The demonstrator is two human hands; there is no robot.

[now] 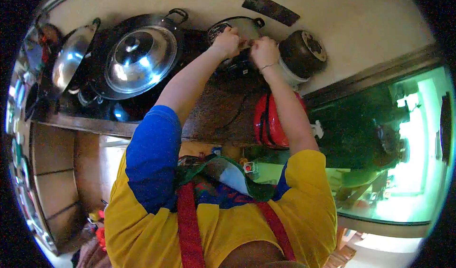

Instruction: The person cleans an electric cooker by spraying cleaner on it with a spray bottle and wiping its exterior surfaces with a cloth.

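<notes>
Both arms reach out to the back of the counter. My left hand point(229, 42) is closed, its fingers bent inward in front of a metal pot point(244, 27) with a dark handle. Close beside it, my right hand point(264, 52) is closed too, with its fingertips nearly meeting those of the left. Anything between the fingertips is too small and blurred to name. Below the hands sits a dark appliance point(237, 68), partly covered by my left forearm. A dark round pot point(304, 54) stands just right of my right hand.
Left of my hands, a large wok point(102, 80) carries a shiny domed lid point(141, 61). Another metal pan point(73, 59) leans further left. A red rounded object point(273, 121) lies under my right forearm on the brown counter point(213, 113). A dark strip point(270, 9) is at the wall.
</notes>
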